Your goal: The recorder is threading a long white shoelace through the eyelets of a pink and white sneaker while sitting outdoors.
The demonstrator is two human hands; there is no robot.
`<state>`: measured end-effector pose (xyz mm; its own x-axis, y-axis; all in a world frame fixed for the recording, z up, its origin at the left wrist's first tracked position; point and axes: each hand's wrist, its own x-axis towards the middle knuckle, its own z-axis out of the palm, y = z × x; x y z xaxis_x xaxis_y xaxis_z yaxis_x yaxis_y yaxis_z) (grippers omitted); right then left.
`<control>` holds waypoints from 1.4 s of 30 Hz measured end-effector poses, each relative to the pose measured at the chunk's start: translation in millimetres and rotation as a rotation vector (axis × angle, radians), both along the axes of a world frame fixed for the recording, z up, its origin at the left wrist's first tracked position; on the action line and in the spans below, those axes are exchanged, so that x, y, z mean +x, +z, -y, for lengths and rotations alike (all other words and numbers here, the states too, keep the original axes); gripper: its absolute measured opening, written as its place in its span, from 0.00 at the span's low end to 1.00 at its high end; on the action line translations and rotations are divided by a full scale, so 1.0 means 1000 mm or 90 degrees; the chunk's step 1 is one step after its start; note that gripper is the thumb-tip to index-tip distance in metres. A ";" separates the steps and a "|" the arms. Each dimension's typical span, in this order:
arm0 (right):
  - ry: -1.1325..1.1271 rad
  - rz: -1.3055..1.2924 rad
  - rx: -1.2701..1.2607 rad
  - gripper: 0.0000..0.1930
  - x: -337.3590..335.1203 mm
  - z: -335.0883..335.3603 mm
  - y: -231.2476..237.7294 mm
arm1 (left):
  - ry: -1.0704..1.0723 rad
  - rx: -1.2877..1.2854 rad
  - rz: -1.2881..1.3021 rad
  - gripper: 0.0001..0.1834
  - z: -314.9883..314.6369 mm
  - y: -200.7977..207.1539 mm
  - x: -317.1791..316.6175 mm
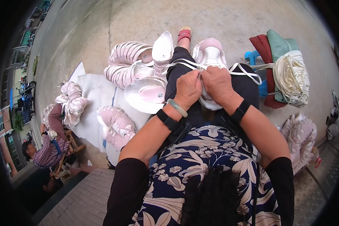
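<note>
A pale pink and white shoe upper (211,48) lies in front of me across my dark trousers, its toe pointing away. My left hand (189,87) and my right hand (218,83) meet over the upper's lacing area, both closed. Between them they pinch a white shoelace (184,61), whose loose lengths trail out to the left and right over my thighs. The fingertips' exact grip is partly hidden by the hands. Just left of my knee lie loose uppers (162,47), white edged with pink insoles.
Left, nested uppers (128,56) and a tied bundle (116,126) rest on white sheeting (96,90). Right, a hank of white laces (292,77) lies over green and red cloth (261,47) by a blue plastic piece (252,56). Another person (51,150) sits far left.
</note>
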<state>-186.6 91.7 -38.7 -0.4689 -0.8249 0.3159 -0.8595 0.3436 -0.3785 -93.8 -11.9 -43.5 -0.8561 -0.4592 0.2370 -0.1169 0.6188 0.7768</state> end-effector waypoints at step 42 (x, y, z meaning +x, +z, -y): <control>0.011 0.059 -0.028 0.18 -0.013 -0.120 0.036 | -0.004 0.355 0.133 0.05 0.044 0.022 -0.010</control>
<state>-199.1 211.6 -3.1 -0.4833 -0.8195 0.3079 -0.8256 0.3098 -0.4715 -103.9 -55.8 -22.0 -0.8620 -0.4606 -0.2116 -0.2992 0.1253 0.9459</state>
